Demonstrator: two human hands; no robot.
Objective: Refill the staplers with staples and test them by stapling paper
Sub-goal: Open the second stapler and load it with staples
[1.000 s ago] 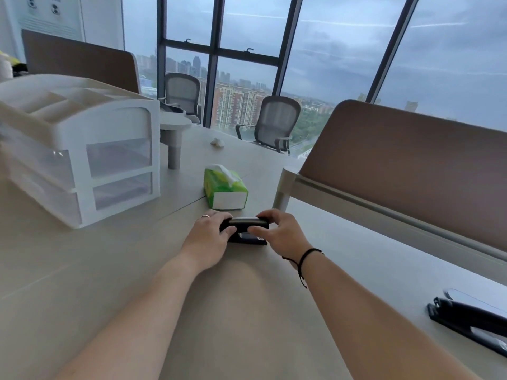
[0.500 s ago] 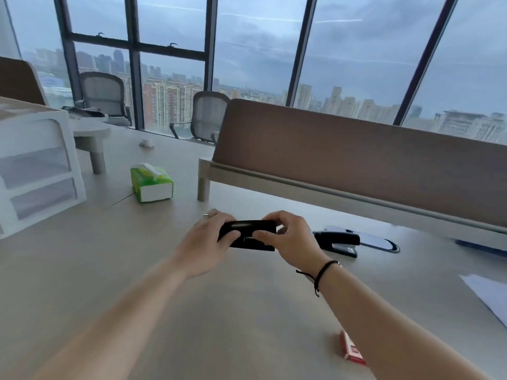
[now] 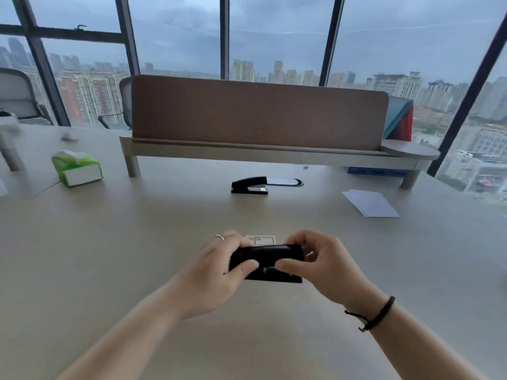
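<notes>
Both hands on it: left hand (image 3: 219,270) and right hand (image 3: 321,266) grip a black stapler (image 3: 266,260) just above the near desk (image 3: 137,256). Second stapler (image 3: 251,185) lies open, far centre; paper (image 3: 370,202) waits far right. No refill or test visible yet.

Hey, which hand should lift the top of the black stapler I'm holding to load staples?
Probably the right hand. Its thumb and fingers pinch the stapler at the top cover's right end, while the left hand wraps the other end and can steady it.
</notes>
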